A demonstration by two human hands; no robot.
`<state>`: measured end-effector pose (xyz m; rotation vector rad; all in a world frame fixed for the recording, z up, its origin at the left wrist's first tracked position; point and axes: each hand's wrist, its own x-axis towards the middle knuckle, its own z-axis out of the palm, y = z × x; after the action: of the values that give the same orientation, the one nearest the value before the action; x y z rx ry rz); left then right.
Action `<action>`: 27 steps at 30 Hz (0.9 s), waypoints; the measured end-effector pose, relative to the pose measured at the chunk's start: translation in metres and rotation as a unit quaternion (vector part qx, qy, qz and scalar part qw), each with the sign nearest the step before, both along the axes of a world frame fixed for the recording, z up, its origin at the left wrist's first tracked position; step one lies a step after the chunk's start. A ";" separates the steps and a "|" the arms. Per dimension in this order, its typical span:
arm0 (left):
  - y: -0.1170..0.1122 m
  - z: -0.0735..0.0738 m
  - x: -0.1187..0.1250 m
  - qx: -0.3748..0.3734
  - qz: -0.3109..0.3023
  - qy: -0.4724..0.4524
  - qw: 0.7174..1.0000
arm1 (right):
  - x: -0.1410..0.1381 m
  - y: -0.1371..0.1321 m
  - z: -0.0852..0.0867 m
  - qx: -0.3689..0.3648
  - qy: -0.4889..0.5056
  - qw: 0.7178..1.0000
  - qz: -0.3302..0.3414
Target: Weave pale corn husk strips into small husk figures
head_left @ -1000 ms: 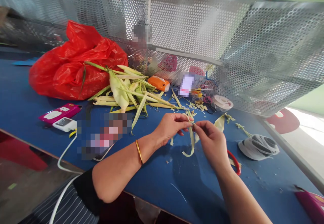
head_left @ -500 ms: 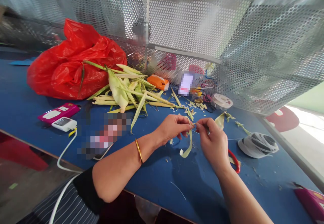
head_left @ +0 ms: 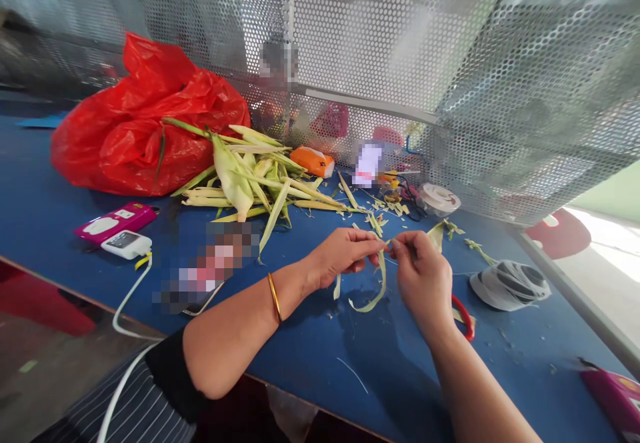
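My left hand (head_left: 343,256) and my right hand (head_left: 421,276) meet fingertip to fingertip above the blue table (head_left: 310,356). Both pinch the top of a pale green leaf strip (head_left: 376,289), which hangs down and curls toward the left just over the table. My left wrist wears a thin gold bangle. A pile of long green and yellow leaves (head_left: 250,176) lies behind my left hand, in front of a red plastic bag (head_left: 145,123). Small leaf offcuts (head_left: 380,213) are scattered beyond my fingers.
A perforated metal screen (head_left: 425,76) walls the table's far side. Red-handled scissors (head_left: 463,316) lie partly under my right wrist. A roll of white tape (head_left: 510,285) sits right, another reel (head_left: 437,199) farther back. Pink and white devices (head_left: 117,229) with a cable lie left; an orange box (head_left: 313,161) by the screen.
The hanging strip has swung and curled differently; its lower end now trails left near the table. Both hands stay pinched together and have shifted slightly.
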<state>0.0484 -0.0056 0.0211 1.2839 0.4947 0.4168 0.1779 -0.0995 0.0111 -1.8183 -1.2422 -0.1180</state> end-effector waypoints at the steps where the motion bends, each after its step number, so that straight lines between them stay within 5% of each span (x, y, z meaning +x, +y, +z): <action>1: 0.000 0.000 0.000 -0.004 -0.001 0.003 1.000 | 0.000 0.000 0.000 0.000 0.005 1.000 0.003; 27: 0.000 0.004 -0.001 -0.035 -0.009 0.036 0.999 | 0.000 0.000 -0.001 0.031 -0.058 0.998 0.008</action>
<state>0.0476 -0.0057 0.0255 1.2372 0.5538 0.3368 0.1778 -0.0996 0.0098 -1.7685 -1.3182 -0.2539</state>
